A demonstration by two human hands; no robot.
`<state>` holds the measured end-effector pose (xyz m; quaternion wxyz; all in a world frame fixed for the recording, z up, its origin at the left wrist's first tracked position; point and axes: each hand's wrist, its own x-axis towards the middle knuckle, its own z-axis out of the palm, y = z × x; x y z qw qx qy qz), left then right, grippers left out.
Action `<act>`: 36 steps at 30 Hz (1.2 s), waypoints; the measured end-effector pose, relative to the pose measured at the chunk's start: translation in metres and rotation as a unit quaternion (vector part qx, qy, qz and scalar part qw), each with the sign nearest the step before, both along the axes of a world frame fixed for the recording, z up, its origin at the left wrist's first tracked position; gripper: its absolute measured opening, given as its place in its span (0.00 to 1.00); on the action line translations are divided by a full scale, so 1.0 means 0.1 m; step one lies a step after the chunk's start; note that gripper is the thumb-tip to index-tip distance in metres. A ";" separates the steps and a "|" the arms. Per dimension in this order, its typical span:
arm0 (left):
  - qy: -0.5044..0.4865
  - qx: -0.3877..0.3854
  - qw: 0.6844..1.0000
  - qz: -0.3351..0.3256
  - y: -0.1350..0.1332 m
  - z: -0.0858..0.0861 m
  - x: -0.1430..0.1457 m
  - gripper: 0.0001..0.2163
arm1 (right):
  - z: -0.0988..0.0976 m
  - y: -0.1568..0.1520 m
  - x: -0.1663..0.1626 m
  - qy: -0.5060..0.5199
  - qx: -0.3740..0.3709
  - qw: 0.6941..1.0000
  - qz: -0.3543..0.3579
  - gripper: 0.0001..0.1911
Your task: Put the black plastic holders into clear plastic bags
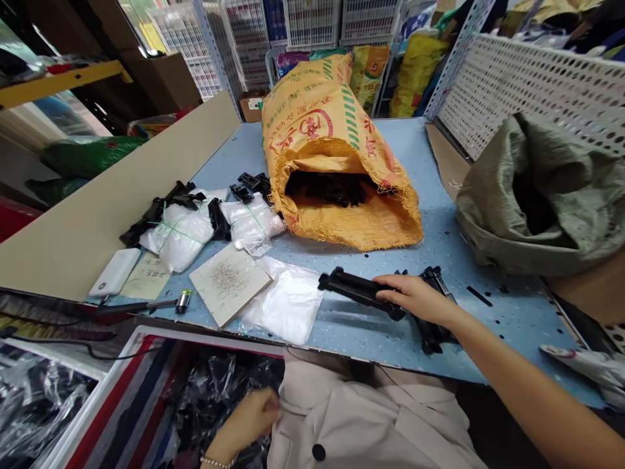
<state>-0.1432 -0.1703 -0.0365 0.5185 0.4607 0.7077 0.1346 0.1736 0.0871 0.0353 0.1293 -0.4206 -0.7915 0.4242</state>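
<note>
My right hand is closed around one end of a long black plastic bracket-like part, tilted just above the blue tabletop. More black parts of similar look lie under and beside that hand. My left hand, slightly blurred, hangs below the table edge with its fingers curled in and no object showing in them. Beside it is a striped-lined box with black items in clear plastic inside. Left of the held part lie a stack of clear plastic bags and a square pale board sprinkled with dark specks.
An open yellow woven sack with black parts inside lies mid-table. A grey-green sack stands right. Tied bundles of clear bags, more black parts, a white power bank and a black-handled tool are left.
</note>
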 end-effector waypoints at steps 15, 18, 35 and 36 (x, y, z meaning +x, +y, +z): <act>-0.063 0.216 0.959 0.169 1.53 0.32 0.06 0.11 | -0.30 -0.66 -0.38 0.312 -0.407 0.836 -0.198 0.20; -0.163 0.182 0.942 0.231 1.52 0.33 0.01 0.14 | -0.30 -0.67 -0.49 0.328 -0.428 0.820 -0.189 0.20; -0.168 0.257 0.919 0.246 1.46 0.32 0.12 0.09 | -0.27 -0.65 -1.14 0.401 -0.531 0.733 -0.142 0.13; -0.122 0.292 0.925 0.210 1.44 0.33 0.11 0.05 | -0.28 -0.64 -1.19 0.401 -0.524 0.735 -0.157 0.14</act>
